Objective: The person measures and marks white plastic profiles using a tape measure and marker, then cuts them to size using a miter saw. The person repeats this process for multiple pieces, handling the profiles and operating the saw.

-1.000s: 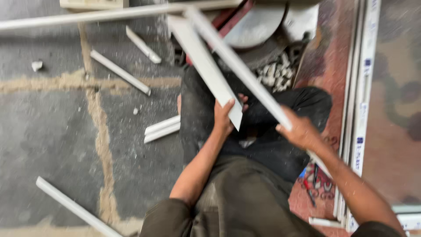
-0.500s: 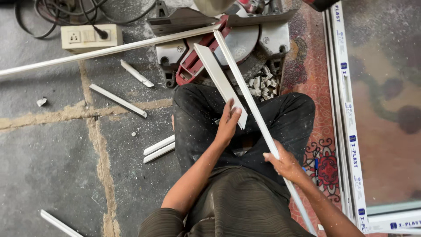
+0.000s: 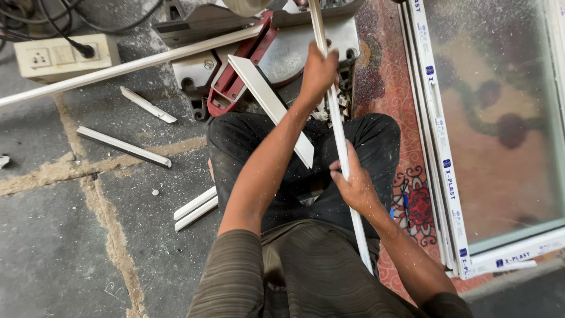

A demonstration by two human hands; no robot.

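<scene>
White plastic strip (image 3: pixel 341 147), long and slim, held lengthwise over the lap toward the miter saw (image 3: pixel 276 47), seemingly to line up with the saw bed. Nearest, below the saw: right hand (image 3: pixel 353 185), fingers curled loosely round the strip's lower stretch. Farther up, just short of the saw: left hand (image 3: pixel 318 73), fingers wrapped tight about the same strip. Short cut piece (image 3: pixel 271 106) leaning from lap to saw base. Offcuts (image 3: pixel 123 146) left of the saw; glazed window frame (image 3: pixel 441 176) lying to its right.

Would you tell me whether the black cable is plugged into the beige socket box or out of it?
Plugged in: the black plug sits in the beige socket box, its cable running off the top.
</scene>
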